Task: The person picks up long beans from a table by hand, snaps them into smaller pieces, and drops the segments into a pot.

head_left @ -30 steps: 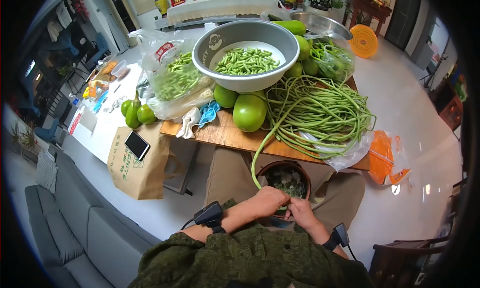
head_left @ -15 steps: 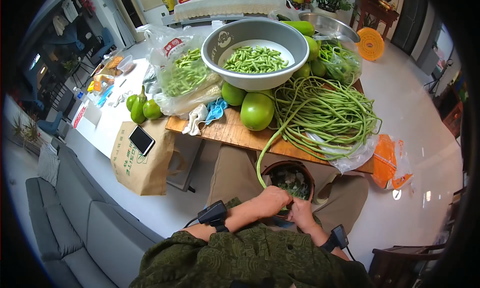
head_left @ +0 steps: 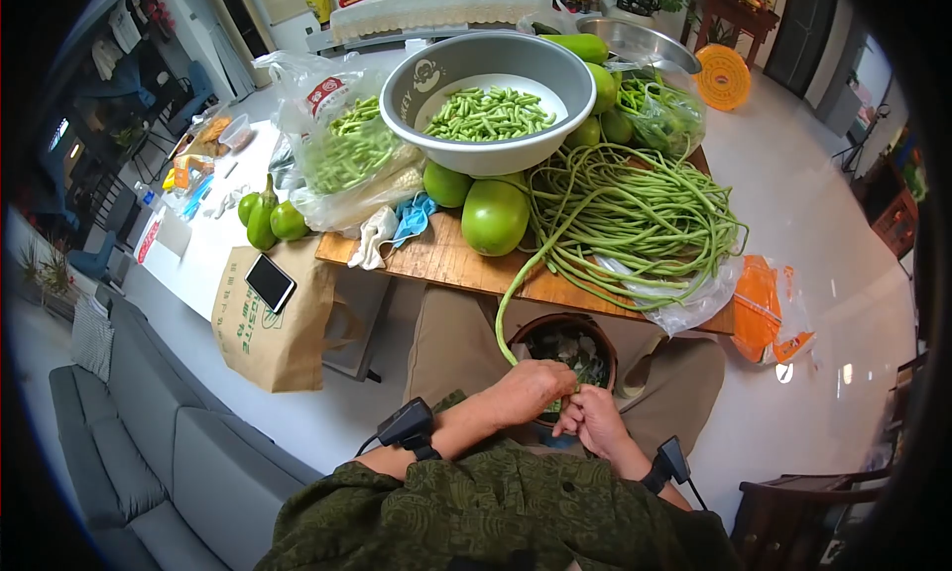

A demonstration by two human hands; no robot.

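Note:
My left hand point(head_left: 534, 391) is closed on a long green bean point(head_left: 508, 303), whose length curves up over the table edge to the heap of long beans point(head_left: 635, 229). Against it, my right hand point(head_left: 593, 418) is closed, its fingertips pinching at the bean's end; the pinched part is mostly hidden. Both hands are over the near rim of a brown bucket point(head_left: 612, 358) between the knees, with scraps inside. On the wooden table point(head_left: 436, 259), a grey and white basin point(head_left: 486, 155) holds cut bean pieces point(head_left: 491, 113), next to a round green gourd point(head_left: 495, 217).
Left of the basin lies a plastic bag of cut beans point(head_left: 347, 160), with a blue mask point(head_left: 413, 218) near it. A paper bag point(head_left: 273, 323) with a phone point(head_left: 270, 283) stands at the left. An orange bag point(head_left: 759, 308) hangs by the right corner. A grey sofa point(head_left: 218, 472) is at lower left.
The view has shifted slightly back and forth. My hands have turned a little at the bean, and the right fingers now show more loosely curled beside the left hand.

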